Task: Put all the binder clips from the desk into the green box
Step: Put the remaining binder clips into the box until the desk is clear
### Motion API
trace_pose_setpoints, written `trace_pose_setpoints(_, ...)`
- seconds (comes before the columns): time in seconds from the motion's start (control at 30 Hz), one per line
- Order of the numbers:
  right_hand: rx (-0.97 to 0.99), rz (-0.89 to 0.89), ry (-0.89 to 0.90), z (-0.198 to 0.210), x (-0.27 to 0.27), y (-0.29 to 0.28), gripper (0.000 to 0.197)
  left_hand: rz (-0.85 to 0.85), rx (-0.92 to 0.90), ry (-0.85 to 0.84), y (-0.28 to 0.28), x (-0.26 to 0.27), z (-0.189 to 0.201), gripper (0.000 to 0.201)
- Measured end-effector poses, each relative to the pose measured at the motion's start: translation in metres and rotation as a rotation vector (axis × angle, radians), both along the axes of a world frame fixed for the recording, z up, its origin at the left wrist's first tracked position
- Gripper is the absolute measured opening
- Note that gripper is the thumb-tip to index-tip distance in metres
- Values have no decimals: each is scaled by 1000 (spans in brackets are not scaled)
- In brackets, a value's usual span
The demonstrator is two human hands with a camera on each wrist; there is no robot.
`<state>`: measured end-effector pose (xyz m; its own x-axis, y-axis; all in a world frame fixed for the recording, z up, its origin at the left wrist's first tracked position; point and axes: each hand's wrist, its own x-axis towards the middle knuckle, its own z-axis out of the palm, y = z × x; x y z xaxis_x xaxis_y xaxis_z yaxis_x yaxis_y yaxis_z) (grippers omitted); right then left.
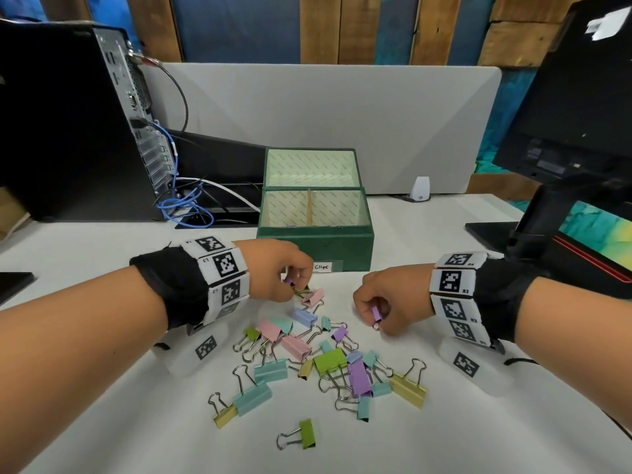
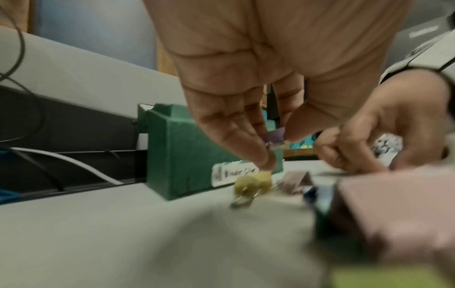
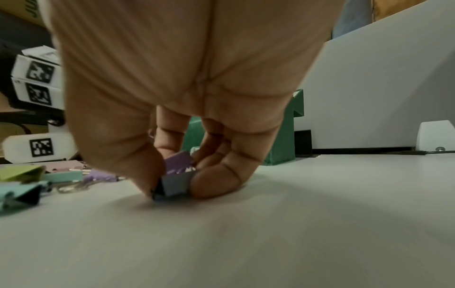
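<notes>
Mid-pickup, early in the task: left hand (image 1: 278, 271) pinching a small purple binder clip (image 2: 275, 136) between thumb and fingertips just above the worktop (image 1: 444, 422), right beside a small yellow-green clip (image 2: 253, 184) lying in front of the green box (image 1: 314, 249). Right hand (image 1: 386, 302) curled round another small purple clip (image 1: 376, 314), with, in the right wrist view, a grey-blue clip (image 3: 176, 184) squeezed between thumb and finger against the worktop. Most of the pastel clip pile (image 1: 318, 364) still on the worktop near both hands; box open, both compartments seemingly bare, though the near floor is hidden by the front wall. Next, probably: lifting both handfuls clear, carrying forward over the front wall, releasing inside a compartment without snagging wire handles on neighbours. Readable writing: handwritten label (image 1: 323, 266) on the box front, "Clips" in the head view, apparently "Binder Clips" in the blurred left wrist view; "R3" on the right wristband (image 1: 451, 280).
</notes>
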<state>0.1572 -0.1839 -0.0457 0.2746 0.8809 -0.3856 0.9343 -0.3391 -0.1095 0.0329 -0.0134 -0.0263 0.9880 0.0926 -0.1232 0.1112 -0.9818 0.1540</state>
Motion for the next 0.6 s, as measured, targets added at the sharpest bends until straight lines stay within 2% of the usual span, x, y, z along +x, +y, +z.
trace_pose_setpoints(0.2, -28, -41, 1, -1, 4, -1, 22, -142, 80, 47, -37, 18, 8, 17)
trace_pose_setpoints(0.37, -9, -58, 31, 0, 6, -4, 16, -182, 108, 156, -59, 27, -1, 24)
trace_pose_setpoints(0.6, 6, -56, 63, 5, 7, -17, 26, -176, 147, 294, -61, 29, -7, 37)
